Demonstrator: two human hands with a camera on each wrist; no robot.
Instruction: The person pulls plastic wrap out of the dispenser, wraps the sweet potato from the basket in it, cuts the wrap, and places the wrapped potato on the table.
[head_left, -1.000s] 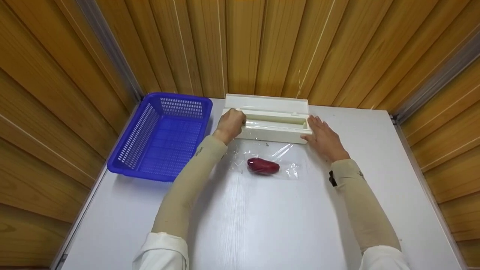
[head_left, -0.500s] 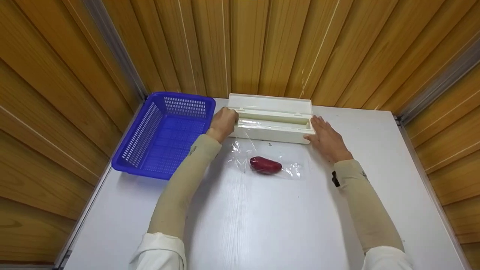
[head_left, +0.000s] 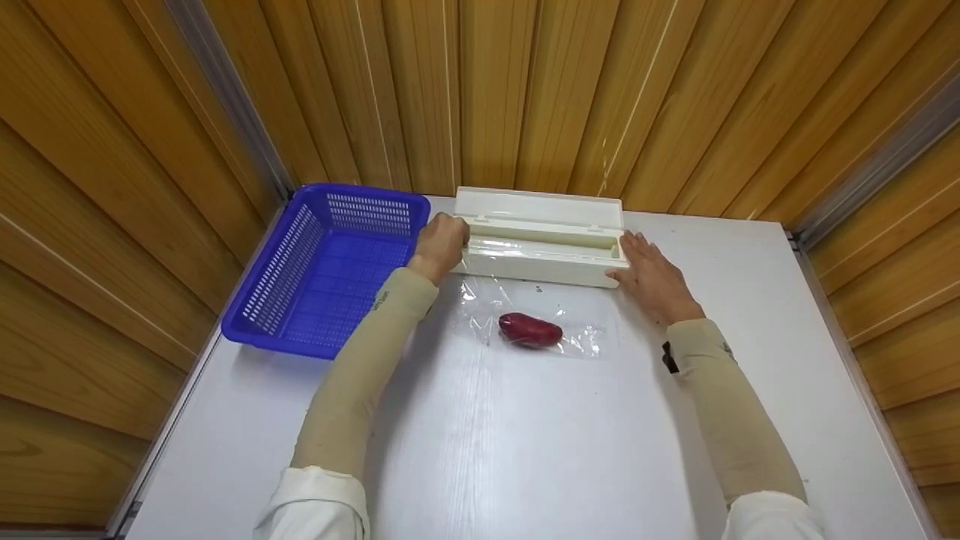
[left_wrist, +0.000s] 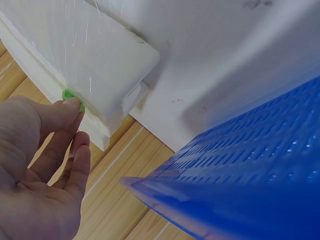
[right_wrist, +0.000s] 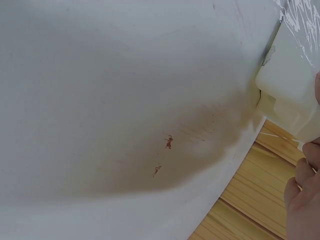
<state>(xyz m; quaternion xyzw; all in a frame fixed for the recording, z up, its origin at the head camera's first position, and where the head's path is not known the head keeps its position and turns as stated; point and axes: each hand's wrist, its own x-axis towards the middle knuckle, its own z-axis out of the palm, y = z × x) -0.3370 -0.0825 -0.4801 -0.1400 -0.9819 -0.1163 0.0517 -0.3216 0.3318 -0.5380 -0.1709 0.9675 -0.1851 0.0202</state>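
My left hand [head_left: 440, 241] is at the left end of a white cling film dispenser [head_left: 544, 270], whose lid stands open at the back. In the left wrist view its thumb and forefinger pinch a small green slide cutter [left_wrist: 73, 99] on the dispenser's edge, with film pulled into creases there. My right hand [head_left: 654, 281] rests against the dispenser's right end, fingers extended. Clear cling film [head_left: 478, 319] runs from the dispenser toward me over the table. A dark red, elongated vegetable or fruit [head_left: 530, 330] lies with that film, its exact kind unclear.
A blue perforated plastic basket [head_left: 325, 349] stands on the left of the white table [head_left: 540, 450], close beside my left hand. Wood-plank walls [head_left: 525, 97] rise behind the dispenser and along both sides.
My left hand has slid leftward along the dispenser to its left end, and the film by it now looks creased. My right hand has stayed at the right end.
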